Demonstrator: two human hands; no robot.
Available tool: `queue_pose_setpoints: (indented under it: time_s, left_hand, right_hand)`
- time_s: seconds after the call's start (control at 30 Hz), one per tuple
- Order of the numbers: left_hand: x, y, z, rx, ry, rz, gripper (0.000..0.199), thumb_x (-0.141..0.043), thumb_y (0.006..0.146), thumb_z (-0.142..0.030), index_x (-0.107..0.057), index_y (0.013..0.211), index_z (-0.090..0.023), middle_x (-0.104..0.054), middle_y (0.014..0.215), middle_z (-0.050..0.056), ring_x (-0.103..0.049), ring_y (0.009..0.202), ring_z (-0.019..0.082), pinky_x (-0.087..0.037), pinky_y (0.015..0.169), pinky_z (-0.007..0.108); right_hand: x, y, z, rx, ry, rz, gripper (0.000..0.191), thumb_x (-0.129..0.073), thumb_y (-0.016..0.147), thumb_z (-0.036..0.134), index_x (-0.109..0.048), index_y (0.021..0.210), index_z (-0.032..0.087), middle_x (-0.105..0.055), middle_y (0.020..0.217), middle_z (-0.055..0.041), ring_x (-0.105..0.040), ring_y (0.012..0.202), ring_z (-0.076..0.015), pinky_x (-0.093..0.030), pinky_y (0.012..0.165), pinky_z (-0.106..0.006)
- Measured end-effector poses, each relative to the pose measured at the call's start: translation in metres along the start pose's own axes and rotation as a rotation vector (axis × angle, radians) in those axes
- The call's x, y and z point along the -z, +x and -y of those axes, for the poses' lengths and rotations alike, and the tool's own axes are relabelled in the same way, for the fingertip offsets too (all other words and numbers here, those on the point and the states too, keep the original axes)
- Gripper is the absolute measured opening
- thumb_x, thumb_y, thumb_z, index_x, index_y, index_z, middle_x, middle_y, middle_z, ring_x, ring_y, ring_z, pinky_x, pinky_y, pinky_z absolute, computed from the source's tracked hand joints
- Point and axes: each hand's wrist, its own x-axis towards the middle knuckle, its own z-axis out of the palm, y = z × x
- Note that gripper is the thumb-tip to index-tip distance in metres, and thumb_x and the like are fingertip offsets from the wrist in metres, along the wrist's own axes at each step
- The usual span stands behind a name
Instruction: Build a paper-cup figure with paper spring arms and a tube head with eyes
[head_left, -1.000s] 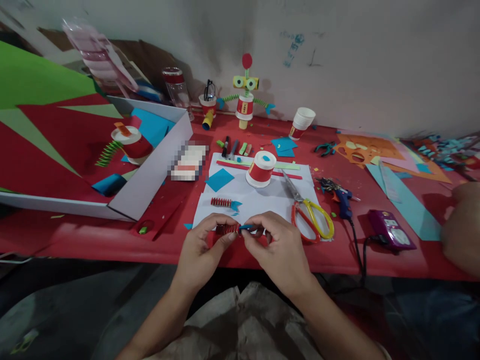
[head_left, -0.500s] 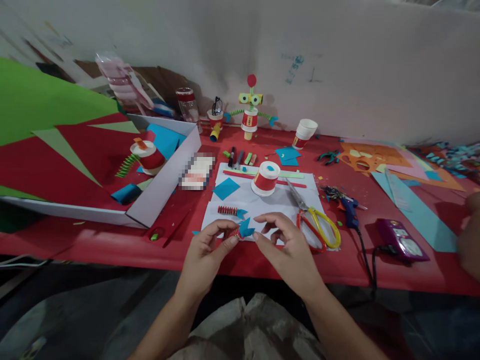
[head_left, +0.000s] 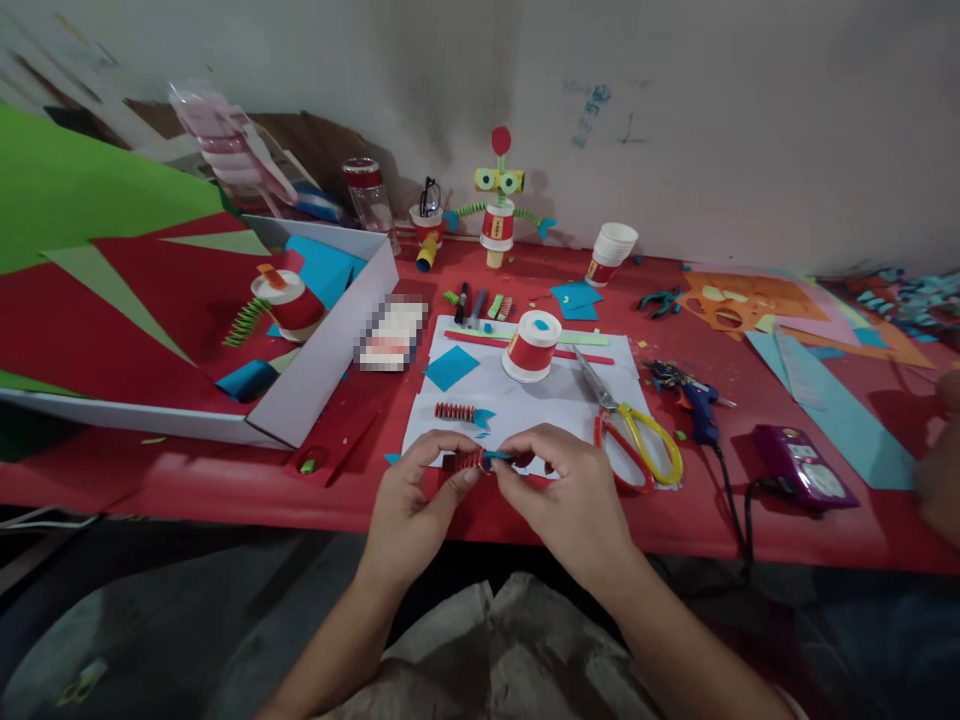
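Note:
Between my fingertips is a red folded paper spring (head_left: 470, 460) with a blue paper piece (head_left: 495, 457) at its right end. My left hand (head_left: 420, 495) pinches the spring part, and my right hand (head_left: 562, 485) pinches the blue piece, which shows nearly edge-on. A second red paper spring (head_left: 454, 411) with a blue claw-shaped end lies just beyond, on white paper (head_left: 420, 435). Farther back on that paper stands an upside-down red and white paper cup (head_left: 532, 346) with a blue scrap on its base. Scissors (head_left: 626, 425) with red and yellow handles lie right of my right hand.
A glue gun (head_left: 697, 410) with a black cord and a purple device (head_left: 806, 467) lie to the right. The white box (head_left: 330, 340) borders the left. A cup figure (head_left: 498, 225) and stacked cups (head_left: 611, 252) stand at the back. Another person's hand (head_left: 941, 470) shows at the right edge.
My right hand has moved left and closed on the blue piece, which was spread out and facing up before. My left hand keeps its hold on the spring. The view has shifted slightly.

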Motion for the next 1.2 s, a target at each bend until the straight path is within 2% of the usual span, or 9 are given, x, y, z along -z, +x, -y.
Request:
queue_pose_setpoints:
  time_s: [0.23, 0.6, 0.67, 0.73, 0.83, 0.9, 1.07, 1.2]
  left_hand:
    - [0.0, 0.0, -0.003, -0.089, 0.099, 0.001, 0.012, -0.066, 0.083, -0.017, -0.069, 0.092, -0.022, -0.069, 0.091, 0.003, -0.061, 0.088, 0.018, -0.047, 0.081, 0.028]
    - [-0.004, 0.0, -0.003, -0.071, 0.127, -0.041, 0.011, -0.069, 0.078, -0.017, -0.073, 0.088, -0.022, -0.072, 0.087, 0.004, -0.063, 0.084, 0.02, -0.048, 0.079, 0.029]
    - [-0.004, -0.001, 0.001, -0.021, 0.067, -0.038, 0.011, -0.07, 0.079, -0.019, -0.073, 0.089, -0.022, -0.072, 0.09, 0.004, -0.064, 0.087, 0.02, -0.048, 0.081, 0.03]
    - [-0.003, -0.002, 0.006, 0.039, -0.017, -0.044, 0.012, -0.071, 0.081, -0.022, -0.074, 0.092, -0.023, -0.072, 0.093, 0.003, -0.064, 0.09, 0.02, -0.048, 0.084, 0.03]
    - [-0.003, -0.002, 0.012, 0.111, -0.153, -0.076, 0.015, -0.075, 0.08, -0.027, -0.075, 0.095, -0.024, -0.073, 0.094, 0.002, -0.065, 0.091, 0.019, -0.048, 0.086, 0.029]
    - [-0.005, -0.001, 0.014, 0.156, -0.25, -0.11, 0.018, -0.079, 0.077, -0.028, -0.075, 0.094, -0.023, -0.073, 0.094, 0.002, -0.065, 0.09, 0.018, -0.049, 0.085, 0.027]
    - [-0.014, 0.003, 0.006, 0.262, -0.5, -0.188, 0.027, -0.087, 0.067, -0.031, -0.074, 0.09, -0.023, -0.073, 0.084, -0.001, -0.064, 0.08, 0.012, -0.051, 0.078, 0.022]
    - [-0.023, 0.005, -0.002, 0.34, -0.706, -0.201, 0.032, -0.093, 0.057, -0.029, -0.075, 0.084, -0.022, -0.074, 0.084, -0.001, -0.065, 0.079, 0.011, -0.052, 0.077, 0.019]
  right_hand:
    - [-0.005, -0.006, 0.0, 0.074, -0.069, -0.029, 0.016, -0.065, 0.079, 0.005, -0.071, 0.077, 0.019, -0.072, 0.076, -0.0012, -0.065, 0.074, -0.0169, -0.046, 0.072, -0.027]
    - [-0.007, -0.008, -0.003, 0.075, -0.09, -0.033, 0.015, -0.064, 0.08, 0.006, -0.071, 0.077, 0.019, -0.072, 0.077, -0.0017, -0.065, 0.075, -0.0173, -0.048, 0.072, -0.028]
    - [-0.003, -0.008, -0.002, 0.038, -0.048, -0.01, 0.014, -0.065, 0.08, 0.007, -0.071, 0.082, 0.019, -0.073, 0.081, -0.0017, -0.065, 0.079, -0.0171, -0.048, 0.074, -0.028]
    - [0.004, -0.009, -0.002, 0.005, 0.001, -0.012, 0.019, -0.067, 0.08, 0.009, -0.071, 0.095, 0.02, -0.073, 0.09, -0.0017, -0.064, 0.081, -0.016, -0.049, 0.074, -0.027]
    - [0.012, -0.013, -0.008, -0.022, 0.038, -0.076, 0.031, -0.066, 0.082, 0.014, -0.066, 0.112, 0.022, -0.071, 0.099, -0.0018, -0.063, 0.081, -0.0146, -0.049, 0.073, -0.026]
    - [0.014, -0.017, -0.015, -0.05, 0.048, -0.099, 0.028, -0.063, 0.085, 0.017, -0.065, 0.113, 0.023, -0.07, 0.098, -0.0018, -0.063, 0.081, -0.0147, -0.049, 0.073, -0.027]
    - [0.0, -0.025, -0.027, -0.124, 0.144, -0.027, 0.018, -0.061, 0.088, 0.023, -0.067, 0.105, 0.022, -0.072, 0.098, -0.0038, -0.065, 0.084, -0.0161, -0.052, 0.074, -0.027]
    - [-0.017, -0.027, -0.026, -0.198, 0.375, 0.023, 0.025, -0.066, 0.087, 0.031, -0.064, 0.11, 0.021, -0.072, 0.107, -0.0058, -0.068, 0.094, -0.0179, -0.054, 0.083, -0.029]
